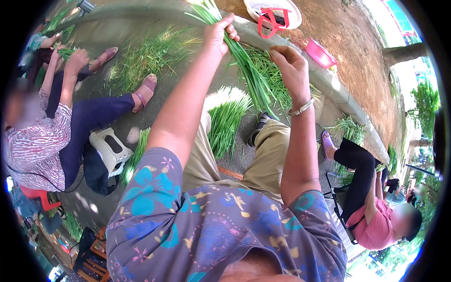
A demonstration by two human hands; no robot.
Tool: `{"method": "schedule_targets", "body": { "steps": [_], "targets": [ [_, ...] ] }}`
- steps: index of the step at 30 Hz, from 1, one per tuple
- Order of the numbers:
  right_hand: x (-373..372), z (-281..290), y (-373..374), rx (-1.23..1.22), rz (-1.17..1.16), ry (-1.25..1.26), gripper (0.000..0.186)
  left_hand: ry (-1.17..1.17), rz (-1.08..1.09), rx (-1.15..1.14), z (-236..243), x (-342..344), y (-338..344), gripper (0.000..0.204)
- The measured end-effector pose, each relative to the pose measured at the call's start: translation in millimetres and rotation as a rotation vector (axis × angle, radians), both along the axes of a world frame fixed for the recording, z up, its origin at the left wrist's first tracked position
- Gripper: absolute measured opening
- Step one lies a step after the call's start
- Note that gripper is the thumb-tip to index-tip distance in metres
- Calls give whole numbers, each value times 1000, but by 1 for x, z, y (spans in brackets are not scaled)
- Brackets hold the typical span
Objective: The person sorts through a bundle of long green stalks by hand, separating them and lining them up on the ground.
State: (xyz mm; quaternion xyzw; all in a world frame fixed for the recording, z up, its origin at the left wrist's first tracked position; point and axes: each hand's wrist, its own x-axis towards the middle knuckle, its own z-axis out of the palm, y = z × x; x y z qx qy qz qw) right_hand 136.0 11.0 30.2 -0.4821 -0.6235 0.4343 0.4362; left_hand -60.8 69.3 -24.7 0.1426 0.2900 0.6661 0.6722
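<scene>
My left hand (221, 36) is closed around a bunch of long green chives (251, 77). The bunch slants across in front of me, with one end above my fist and the long leaves hanging down toward my right knee. To the right, my right hand (292, 70) is raised apart from the bunch, its fingers curled and the thumb and forefinger pinched together. Whatever the pinch holds, if anything, is too small to make out. Between my legs stands a thick stack of chives (228, 122) with pale ends at the top.
Loose green trimmings lie in heaps (148, 58) on the ground. Beyond the concrete kerb (336, 84) are a pink basin (321, 53) and a white tub with a red-handled bag (271, 21). People sit at both sides; a white stool (110, 150) stands at left.
</scene>
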Motion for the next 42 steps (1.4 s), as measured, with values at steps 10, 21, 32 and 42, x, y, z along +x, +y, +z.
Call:
{"method": "schedule_targets", "body": {
  "steps": [10,21,32,42],
  "targets": [
    [-3,-48,15,-272,-155,429,14,21,-41,13,2,19,6,21],
    [-25,-54,5,-8,-191,295,6,40,245,-208,-5,20,11,18],
    [-36,-51,-7,279,-177,-401,21,243,208,-271,-4,41,6,30],
    [-26,-71,14,-196,-95,16,16,319,-83,-323,-10,40,7,40]
  ]
}}
